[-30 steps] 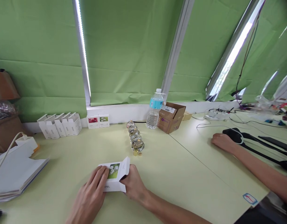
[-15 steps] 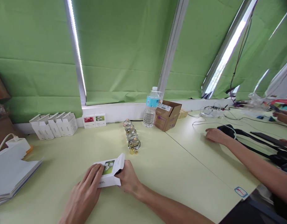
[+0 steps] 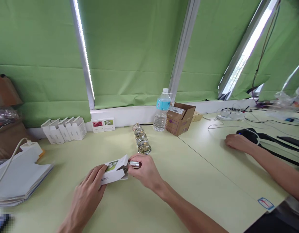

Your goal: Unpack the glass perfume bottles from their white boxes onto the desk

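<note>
My left hand (image 3: pixel 89 186) is closed around the left end of a small white carton (image 3: pixel 111 177) with a white-flower picture on top. The carton lies tilted just over the table, its flaps open toward the right. At that open end my right hand (image 3: pixel 149 173) pinches a shiny silver cylinder (image 3: pixel 134 164), partly covered by the fingers. Whether its far end is still inside the carton I cannot tell. Beyond the right hand stands a row of clear glass pieces with gold parts (image 3: pixel 141 138).
Several open white cartons (image 3: pixel 64 131) stand at the back left, beside two closed picture boxes (image 3: pixel 103 125). A water bottle (image 3: pixel 161 113) and an open cardboard box (image 3: pixel 179 121) are behind. Papers (image 3: pixel 23 184) lie left. Another person's hand (image 3: pixel 239 142) rests at right near black straps.
My right hand has drawn back from the carton's opening, and the silver cylinder now shows in its fingers. The small gold pieces near the glass row are hidden now. The view has shifted slightly.
</note>
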A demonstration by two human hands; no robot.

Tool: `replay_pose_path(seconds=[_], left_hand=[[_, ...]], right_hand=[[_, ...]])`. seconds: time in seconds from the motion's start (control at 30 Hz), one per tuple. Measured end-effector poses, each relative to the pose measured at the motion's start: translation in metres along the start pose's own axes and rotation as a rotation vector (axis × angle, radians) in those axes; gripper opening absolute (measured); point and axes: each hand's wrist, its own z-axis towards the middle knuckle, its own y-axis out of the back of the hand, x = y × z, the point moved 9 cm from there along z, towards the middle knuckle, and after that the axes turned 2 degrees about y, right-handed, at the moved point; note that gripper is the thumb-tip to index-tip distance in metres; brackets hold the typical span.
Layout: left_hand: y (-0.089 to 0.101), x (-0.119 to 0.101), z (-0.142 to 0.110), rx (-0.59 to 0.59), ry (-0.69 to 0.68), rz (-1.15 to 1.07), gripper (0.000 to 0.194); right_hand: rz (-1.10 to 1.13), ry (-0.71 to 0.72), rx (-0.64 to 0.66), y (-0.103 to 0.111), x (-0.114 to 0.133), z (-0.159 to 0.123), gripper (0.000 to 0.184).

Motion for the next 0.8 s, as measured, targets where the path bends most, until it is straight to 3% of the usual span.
replay_pose_path(seconds=[0.17, 0.27, 0.37, 0.5, 0.63, 0.8], left_hand=[[-0.007, 0.017, 0.001, 0.044, 0.141, -0.132, 0.038], [-0.005, 0.034, 0.005, 0.008, 0.253, -0.286, 0.032], [-0.007, 0.062, 0.006, -0.003, 0.481, -0.426, 0.035], [-0.023, 0.097, -0.003, 0.063, 0.771, -0.660, 0.053], [-0.030, 0.112, -0.005, 0.026, 0.819, -0.909, 0.054], [-0.037, 0.113, -0.005, 0.111, 0.807, -0.946, 0.050]], right_hand=[[-0.053, -0.012, -0.041, 0.015, 0.002, 0.000, 0.011], [-0.099, -0.006, -0.095, 0.032, 0.005, 0.002, 0.009], [-0.153, -0.011, -0.130, 0.042, 0.003, 0.003, 0.008], [-0.246, 0.005, -0.088, 0.036, 0.001, 0.003, 0.012], [-0.306, -0.009, 0.004, 0.020, -0.001, -0.001, 0.016], [-0.302, -0.004, 0.063, 0.011, 0.000, -0.005, 0.017]])
